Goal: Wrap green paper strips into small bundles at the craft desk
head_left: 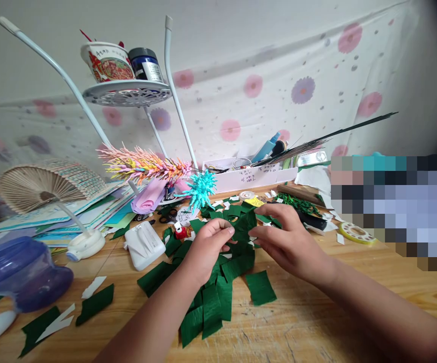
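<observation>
My left hand (213, 246) is closed, thumb pressed against the curled index finger, on a dark green crepe paper piece (245, 225). My right hand (294, 244) is just right of that piece, its fingers bent and apart; whether a fingertip touches the paper's edge I cannot tell. Beneath both hands lies a loose pile of cut green paper pieces (211, 308), with a single green square (261, 288) to its right. A turquoise spiky flower (201, 189) is just beyond my left hand, beside a pink, yellow and orange spiky flower spray (146, 164).
A white plastic box (144, 245) and a purple tape dispenser (33, 275) are on the left, near a fan (52, 186). Behind stand a white rack (127, 92) and a tray of tools with long dark wires (327, 137). A yellow tape roll (357, 233) lies right.
</observation>
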`<state>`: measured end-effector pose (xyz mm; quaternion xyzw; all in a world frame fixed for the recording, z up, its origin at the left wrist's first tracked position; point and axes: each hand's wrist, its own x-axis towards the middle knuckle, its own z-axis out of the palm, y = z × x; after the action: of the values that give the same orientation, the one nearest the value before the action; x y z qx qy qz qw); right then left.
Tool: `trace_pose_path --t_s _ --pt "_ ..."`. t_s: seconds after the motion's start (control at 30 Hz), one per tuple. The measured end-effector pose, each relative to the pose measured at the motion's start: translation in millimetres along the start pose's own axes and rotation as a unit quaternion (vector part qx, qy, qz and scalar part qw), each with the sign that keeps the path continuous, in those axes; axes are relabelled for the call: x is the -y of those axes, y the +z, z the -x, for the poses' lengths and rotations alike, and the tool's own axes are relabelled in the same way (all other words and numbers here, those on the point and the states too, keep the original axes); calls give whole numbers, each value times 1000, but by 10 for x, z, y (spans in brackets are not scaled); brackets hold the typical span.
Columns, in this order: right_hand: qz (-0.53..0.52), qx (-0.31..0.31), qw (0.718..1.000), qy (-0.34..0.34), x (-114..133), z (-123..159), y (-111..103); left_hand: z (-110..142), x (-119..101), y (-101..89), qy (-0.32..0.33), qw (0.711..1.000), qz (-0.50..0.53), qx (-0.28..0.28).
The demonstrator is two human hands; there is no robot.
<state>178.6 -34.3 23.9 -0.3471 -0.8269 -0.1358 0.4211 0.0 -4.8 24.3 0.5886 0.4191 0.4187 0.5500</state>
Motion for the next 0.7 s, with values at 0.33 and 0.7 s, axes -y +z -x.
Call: trace_pose_path --t_s 0.33,0.7 --pt "-48 44 996 -63 -19 -33 -16 150 -93 106 97 985 -105 94" --pt "16 53 994 -97 12 -6 -40 142 -133 22 56 974 43 214"
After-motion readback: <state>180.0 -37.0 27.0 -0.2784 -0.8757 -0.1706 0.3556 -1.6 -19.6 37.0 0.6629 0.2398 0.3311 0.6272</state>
